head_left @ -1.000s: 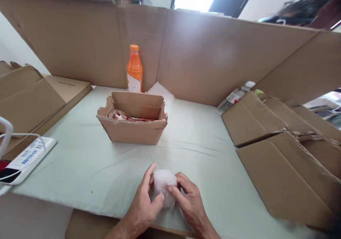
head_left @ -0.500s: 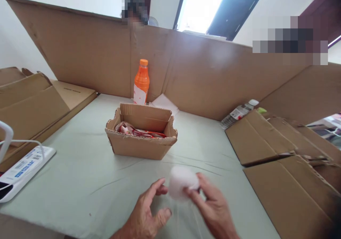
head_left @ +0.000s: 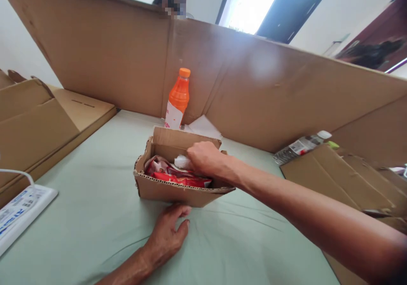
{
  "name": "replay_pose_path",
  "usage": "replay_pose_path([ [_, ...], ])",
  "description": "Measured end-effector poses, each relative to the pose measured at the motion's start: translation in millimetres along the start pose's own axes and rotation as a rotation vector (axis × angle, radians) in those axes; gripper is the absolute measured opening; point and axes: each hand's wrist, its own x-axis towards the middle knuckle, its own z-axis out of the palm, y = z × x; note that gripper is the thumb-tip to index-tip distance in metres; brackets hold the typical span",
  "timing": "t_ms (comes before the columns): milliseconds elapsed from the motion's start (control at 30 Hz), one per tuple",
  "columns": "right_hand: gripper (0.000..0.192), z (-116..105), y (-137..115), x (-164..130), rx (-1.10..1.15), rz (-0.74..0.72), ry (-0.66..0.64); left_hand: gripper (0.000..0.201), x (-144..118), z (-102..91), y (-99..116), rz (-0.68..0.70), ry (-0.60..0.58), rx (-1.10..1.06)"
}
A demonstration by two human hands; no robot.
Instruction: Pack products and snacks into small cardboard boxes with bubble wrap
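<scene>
An open cardboard box stands on the pale green tabletop, with red and pinkish printed packets inside. My right hand reaches over its right side and is closed on a white, translucent roll-like bundle. Only the bundle's left end shows, just above the packets; my fingers hide the rest. In front of the box, close to its lower front edge, my left hand is open and holds nothing. Its thumb and fingers are apart.
Behind the box stands an orange bottle beside a white paper, against a tall cardboard wall. A clear bottle leans by cardboard boxes at right. A white power strip lies at left.
My right hand has carried the white bundle from above the near tabletop forward into the box. My left hand has moved slightly left, nearer the box's front. The view has shifted a little.
</scene>
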Motion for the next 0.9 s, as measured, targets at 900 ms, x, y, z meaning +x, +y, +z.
replay_pose_path([
  [900, 0.042, -5, 19, -75, 0.348, -0.152, 0.109, 0.025, -15, -27.5, 17, 0.071, 0.107, 0.089],
])
